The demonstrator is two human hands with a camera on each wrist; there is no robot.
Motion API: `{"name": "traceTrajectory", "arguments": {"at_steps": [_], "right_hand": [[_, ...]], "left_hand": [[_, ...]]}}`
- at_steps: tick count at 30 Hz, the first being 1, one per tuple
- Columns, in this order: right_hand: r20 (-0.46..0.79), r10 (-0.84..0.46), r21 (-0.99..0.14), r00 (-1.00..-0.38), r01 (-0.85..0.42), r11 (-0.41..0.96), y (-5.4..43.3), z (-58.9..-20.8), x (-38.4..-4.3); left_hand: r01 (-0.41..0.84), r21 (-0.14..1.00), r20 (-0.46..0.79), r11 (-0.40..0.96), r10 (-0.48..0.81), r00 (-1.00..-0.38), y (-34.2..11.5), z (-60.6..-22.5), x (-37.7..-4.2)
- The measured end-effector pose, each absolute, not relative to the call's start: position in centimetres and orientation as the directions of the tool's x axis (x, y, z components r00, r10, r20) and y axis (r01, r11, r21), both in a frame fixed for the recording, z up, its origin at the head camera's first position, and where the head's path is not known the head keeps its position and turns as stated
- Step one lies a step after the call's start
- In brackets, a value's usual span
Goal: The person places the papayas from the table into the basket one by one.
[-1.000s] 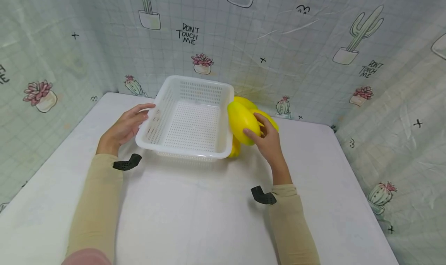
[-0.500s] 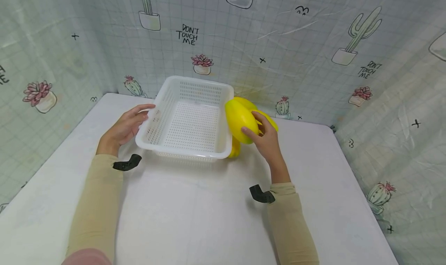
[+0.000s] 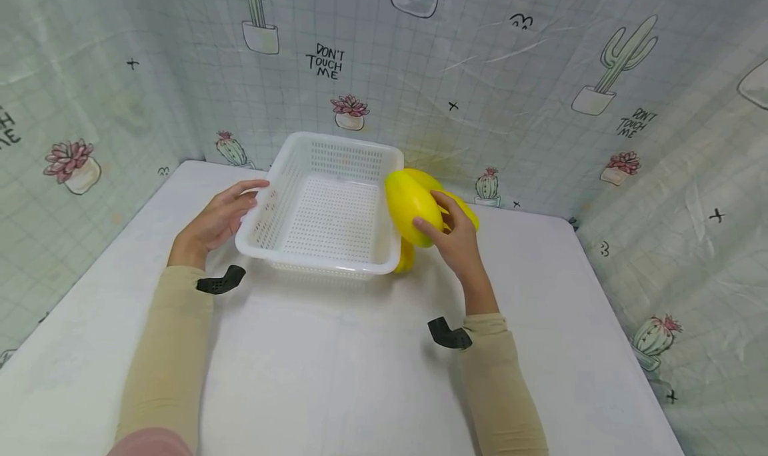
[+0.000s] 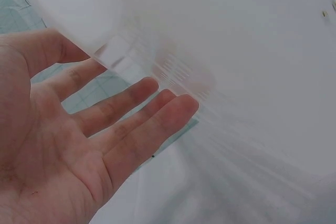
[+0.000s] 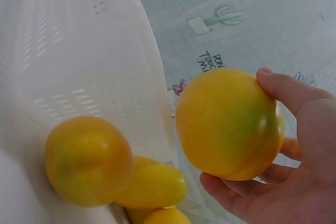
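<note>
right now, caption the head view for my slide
Left hand on a white basket, right hand holding a yellow fruit opposite.

The kind of room is unclear: creased, cactus-printed sheeting lettered "DON'T TOUCH ME" screens a white table at the back and on both sides.

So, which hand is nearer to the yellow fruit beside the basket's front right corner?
Right: the right hand, gripping another yellow fruit, is just right of the corner fruit. The left hand is across the basket, at its left side.
</note>
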State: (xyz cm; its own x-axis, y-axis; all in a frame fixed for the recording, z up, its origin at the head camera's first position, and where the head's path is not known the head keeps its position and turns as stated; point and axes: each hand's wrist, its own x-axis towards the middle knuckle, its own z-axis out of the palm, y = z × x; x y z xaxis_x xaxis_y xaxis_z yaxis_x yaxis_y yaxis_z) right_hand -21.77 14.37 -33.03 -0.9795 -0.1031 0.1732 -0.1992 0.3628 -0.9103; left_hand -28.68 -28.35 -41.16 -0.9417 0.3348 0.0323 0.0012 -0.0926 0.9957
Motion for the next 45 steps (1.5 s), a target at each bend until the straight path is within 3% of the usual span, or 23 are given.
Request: {"name": "traceTrajectory", "arguments": {"at_steps": [25, 34, 45], "right_hand": [[0.188, -0.118, -0.895, -0.975, -0.22, 0.388, 13.0, -32.5, -21.9], [0.193, -0.123, -0.901, -0.974, -0.225, 0.37, 13.3, -35.0, -23.9], [0.215, -0.131, -0.892, -0.968, -0.249, 0.377, 12.8, -35.1, -24.0]], "left_hand": [[0.001, 0.998, 0.019, -0.056, 0.324, -0.946, -28.3, -41.1, -28.6], [0.004, 0.999, 0.019, -0.047, 0.317, -0.948, -28.3, -41.3, -28.8], [-0.002, 0.999, 0.011, -0.043, 0.31, -0.951, -28.4, -41.5, -28.9]]}}
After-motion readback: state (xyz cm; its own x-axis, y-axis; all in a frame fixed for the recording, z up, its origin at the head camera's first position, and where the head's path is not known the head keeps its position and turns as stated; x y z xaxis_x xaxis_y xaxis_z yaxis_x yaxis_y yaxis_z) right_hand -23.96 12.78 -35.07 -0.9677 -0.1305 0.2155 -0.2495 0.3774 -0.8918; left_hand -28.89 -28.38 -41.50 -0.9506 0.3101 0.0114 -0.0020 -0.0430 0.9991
